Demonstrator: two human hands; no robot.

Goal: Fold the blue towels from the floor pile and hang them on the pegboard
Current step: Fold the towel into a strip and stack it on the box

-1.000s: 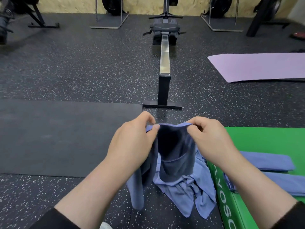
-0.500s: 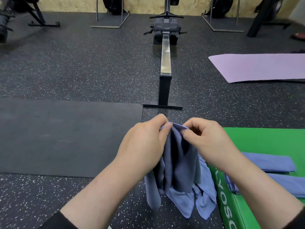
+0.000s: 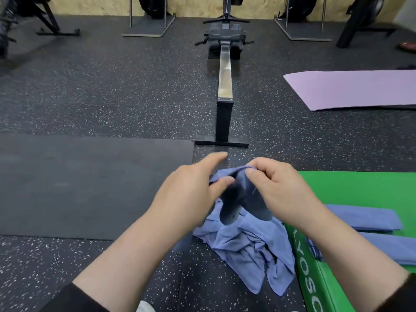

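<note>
The left hand (image 3: 191, 194) is motion-blurred at its fingertips, so whether the raised forefinger touches the towel (image 3: 243, 199) cannot be told. The right hand (image 3: 279, 194) covers the towel's right edge, and the towel's lower part hangs in front of the pile (image 3: 247, 251), hiding its far side. Both forearms run out of the bottom edge. The green mat (image 3: 351, 190) is cut by the right and bottom edges, its lettering only partly readable. Two folded towels (image 3: 364, 217) lie there, the nearer one partly behind the right forearm. Gym gear along the top edge is cropped, perhaps bikes.
</note>
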